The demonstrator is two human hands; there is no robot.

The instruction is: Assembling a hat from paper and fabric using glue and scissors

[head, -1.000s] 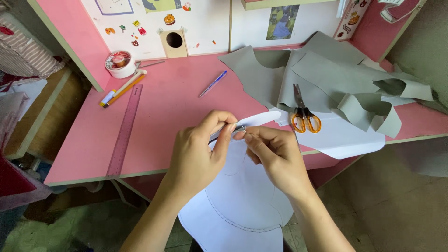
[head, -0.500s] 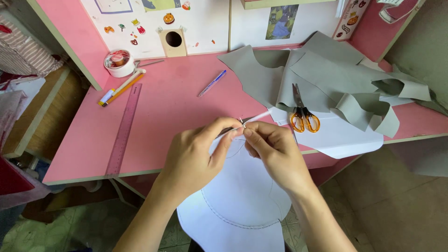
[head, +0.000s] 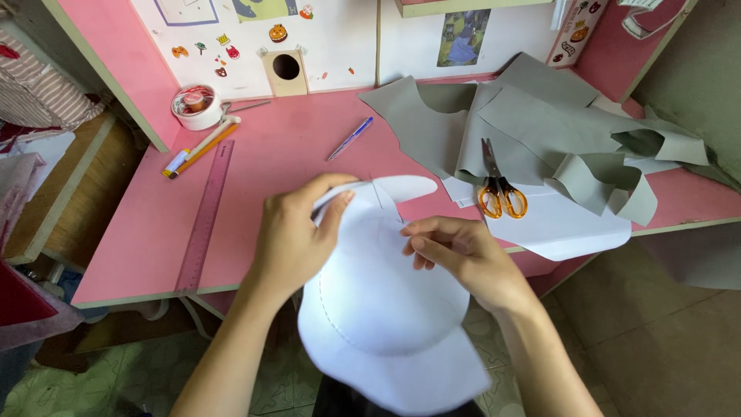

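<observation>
My left hand (head: 297, 235) pinches the upper left part of a white paper cap pattern (head: 386, 309), thumb and fingers closed on its rounded tab near the top. My right hand (head: 463, 259) sits at the pattern's right edge with the fingers bent and touching the paper; its grip is partly hidden. The paper hangs over the front edge of the pink desk (head: 255, 177) toward my lap, with a dashed line drawn along its curve.
Orange-handled scissors (head: 498, 189) lie on white paper (head: 571, 228) to the right, beside grey fabric pieces (head: 540, 123). A blue pen (head: 349, 139), a pink ruler (head: 207, 212), pencils (head: 199, 147) and a tape roll (head: 197, 106) lie on the left. A backboard with stickers stands behind.
My hands were pinched together at the top of the pattern; now they are apart. The left hand lifted the tab and the right hand slid down to the right edge.
</observation>
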